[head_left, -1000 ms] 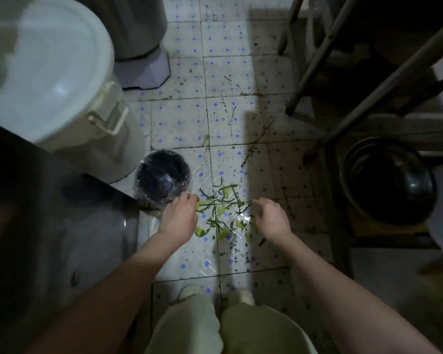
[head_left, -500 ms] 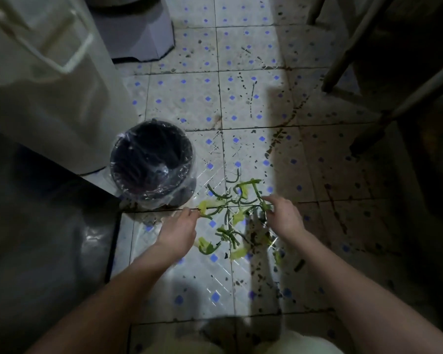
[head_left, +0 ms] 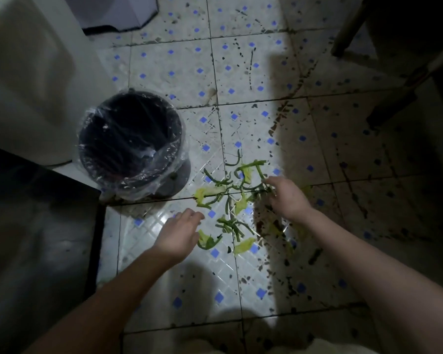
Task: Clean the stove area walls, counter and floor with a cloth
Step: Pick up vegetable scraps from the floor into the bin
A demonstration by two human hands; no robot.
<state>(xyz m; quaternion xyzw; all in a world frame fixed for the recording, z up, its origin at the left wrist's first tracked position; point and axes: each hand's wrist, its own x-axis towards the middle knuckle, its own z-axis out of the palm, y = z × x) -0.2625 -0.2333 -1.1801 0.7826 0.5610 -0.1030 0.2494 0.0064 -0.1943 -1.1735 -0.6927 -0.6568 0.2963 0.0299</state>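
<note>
Head view: the tiled floor (head_left: 179, 72) is spattered with dark specks and strewn with green scraps (head_left: 228, 223). The left hand (head_left: 178, 236) hovers palm down just left of them, fingers loosely spread, holding nothing. The right hand (head_left: 287, 198) reaches in from the right, fingertips (head_left: 267, 180) on the stems; whether they pinch any I cannot tell. A bag-lined bin (head_left: 131, 144) stands near the scraps.

The left hand (head_left: 179, 236) and right hand (head_left: 287, 198) are bare, each running back into a bare forearm, left forearm (head_left: 118, 297) and right forearm (head_left: 363, 261), while a pale cream garment (head_left: 325, 348) shows dimly at the near edge.
</note>
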